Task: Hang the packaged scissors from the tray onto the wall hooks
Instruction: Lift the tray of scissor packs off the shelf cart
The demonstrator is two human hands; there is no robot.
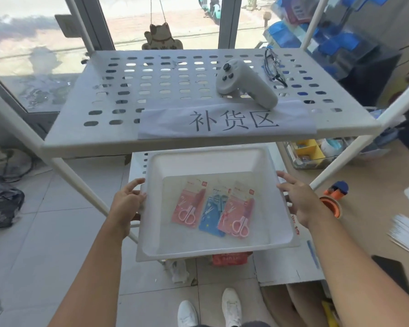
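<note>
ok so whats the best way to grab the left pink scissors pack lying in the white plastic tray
Pinch the top edge of the left pink scissors pack from above: it lies flat and clear of the others in the white plastic tray, while both hands, left hand and right hand, hold the rims.

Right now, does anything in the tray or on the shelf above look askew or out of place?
The three scissors packs overlap loosely in the tray: the blue pack is partly under the right pink pack. A game controller and glasses lie on the restock shelf, unrelated to stock.

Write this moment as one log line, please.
stage: carrying tray | left hand, right hand: gripping tray sides | scissor packs: three, inside | hung: none
</note>
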